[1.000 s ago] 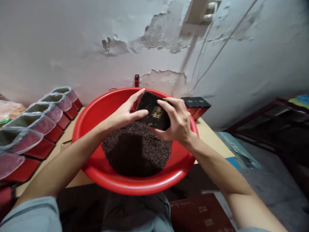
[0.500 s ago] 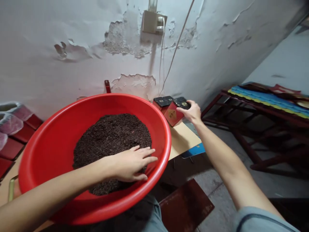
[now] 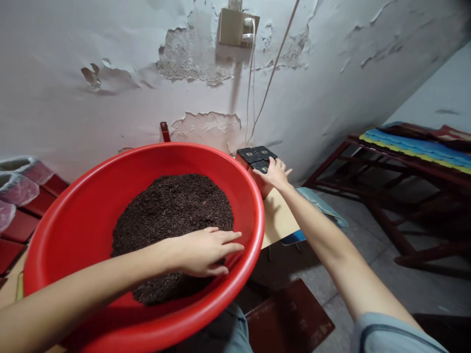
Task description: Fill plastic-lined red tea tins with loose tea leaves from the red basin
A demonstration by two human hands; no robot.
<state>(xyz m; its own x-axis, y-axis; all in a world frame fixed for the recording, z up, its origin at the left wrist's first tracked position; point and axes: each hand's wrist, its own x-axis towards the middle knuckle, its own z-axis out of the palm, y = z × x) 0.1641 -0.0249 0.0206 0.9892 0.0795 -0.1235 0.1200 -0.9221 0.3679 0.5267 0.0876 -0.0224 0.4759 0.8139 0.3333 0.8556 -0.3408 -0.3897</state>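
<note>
I'm seeing the right hand (image 3: pixel 276 174), fingers spread, apparently touching the front tin (image 3: pixel 264 188) right of frame centre; a bump could be tipping it off the tabletop (image 3: pixel 280 223). The left hand (image 3: pixel 206 252) is hanging open over the red basin (image 3: pixel 86 223).

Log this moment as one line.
left hand: open, over dark flakes in red tub | right hand: spread, at black-topped box beside tub
</note>
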